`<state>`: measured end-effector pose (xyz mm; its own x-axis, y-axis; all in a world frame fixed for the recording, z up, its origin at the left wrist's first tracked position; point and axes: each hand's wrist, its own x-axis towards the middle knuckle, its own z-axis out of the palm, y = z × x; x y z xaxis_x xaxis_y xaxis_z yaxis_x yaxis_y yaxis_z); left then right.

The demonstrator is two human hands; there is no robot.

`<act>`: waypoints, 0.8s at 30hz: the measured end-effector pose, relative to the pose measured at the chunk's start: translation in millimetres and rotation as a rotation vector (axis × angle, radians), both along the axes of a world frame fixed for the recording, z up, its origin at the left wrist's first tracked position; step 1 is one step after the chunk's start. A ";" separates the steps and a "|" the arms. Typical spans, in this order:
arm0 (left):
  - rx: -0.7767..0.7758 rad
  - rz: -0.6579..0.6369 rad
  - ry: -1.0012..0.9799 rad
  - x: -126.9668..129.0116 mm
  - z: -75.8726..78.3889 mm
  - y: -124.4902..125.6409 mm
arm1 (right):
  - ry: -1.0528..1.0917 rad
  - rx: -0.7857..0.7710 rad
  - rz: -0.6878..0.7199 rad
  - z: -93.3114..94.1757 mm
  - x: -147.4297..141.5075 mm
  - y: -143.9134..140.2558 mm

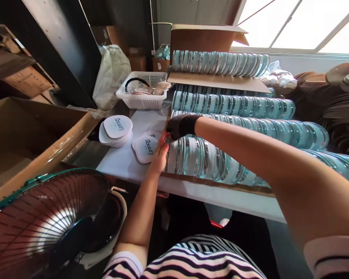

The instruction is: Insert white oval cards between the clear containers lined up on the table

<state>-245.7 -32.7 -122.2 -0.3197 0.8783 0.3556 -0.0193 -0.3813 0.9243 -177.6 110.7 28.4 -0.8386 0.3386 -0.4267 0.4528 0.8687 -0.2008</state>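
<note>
My left hand (162, 152), bare with red nails, is at the left end of the nearest row of clear teal round pieces (203, 159) standing on edge. Its fingers are pressed close together, and what lies between them is hidden. Over it reaches my right hand (180, 126) in a black glove, fingers curled down so that the two hands meet. Whatever the gloved fingertips grip cannot be made out. Just left of my left hand, a white rounded card (143, 149) printed "beauty" lies on the table. A stack of similar white cards (116, 130) is farther left.
More teal rows (232, 104) fill the table behind, with cardboard (215, 80) under the farthest. A white basket (142, 101) holds a black band and wrapped items. A caged fan (55, 224) and an open carton (40, 143) stand at left. Brown stacked discs (331, 104) are at right.
</note>
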 end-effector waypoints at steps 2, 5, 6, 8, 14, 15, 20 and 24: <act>0.007 0.015 -0.012 -0.4 -0.6 3.2 | 0.036 0.200 0.015 6.2 8.2 -16.9; 0.004 0.011 0.015 -1.0 0.3 4.7 | 0.140 0.444 0.012 4.8 35.1 -54.5; 0.003 0.009 0.038 -1.1 1.1 4.2 | 0.188 0.488 -0.009 -0.7 46.0 -70.8; -0.009 0.023 0.090 -1.4 2.7 2.7 | 0.251 0.545 -0.069 -19.0 66.5 -107.3; -0.024 0.086 0.217 -4.7 2.7 4.0 | 0.231 0.438 -0.204 -90.7 92.8 -190.0; -0.015 0.092 0.232 -5.2 2.1 4.9 | 0.237 0.430 -0.223 -98.7 93.2 -193.6; 0.004 0.112 0.283 -6.3 -1.5 8.5 | 0.228 0.433 -0.228 -117.5 92.7 -188.4; 0.024 0.145 0.361 -7.2 -1.2 7.5 | 0.172 0.404 -0.178 -113.3 95.7 -191.1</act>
<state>-252.9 -25.1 -123.4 -0.2900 0.8232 0.4881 0.3615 -0.3780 0.8523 -81.9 -80.5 -85.0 -0.7992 0.5940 -0.0915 0.5918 0.8044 0.0523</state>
